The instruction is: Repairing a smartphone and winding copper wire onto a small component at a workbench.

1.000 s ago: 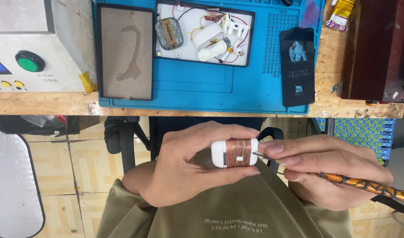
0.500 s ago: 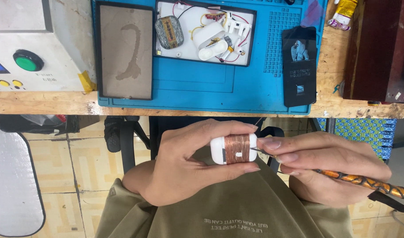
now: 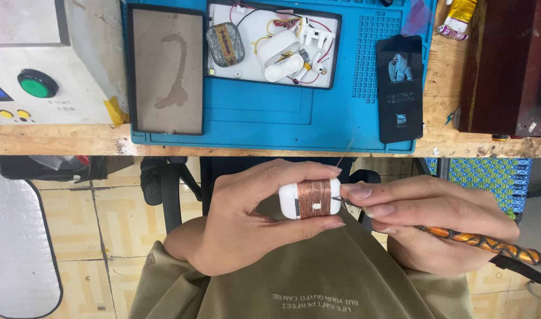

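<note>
My left hand grips a small white case wrapped in copper wire, held over my lap below the bench edge. My right hand holds a thin tool with an orange and black patterned handle. Its metal tip touches the right end of the copper winding. A fine wire strand rises from the case toward the bench.
A blue work mat lies on the wooden bench. On it are a brown pad, a white tray of opened parts and wires and a black card. A white machine with a green button stands left. A dark box sits right.
Both hands and the wound case have stayed almost in place, shifting slightly. The tool tip remains at the winding's right end.
</note>
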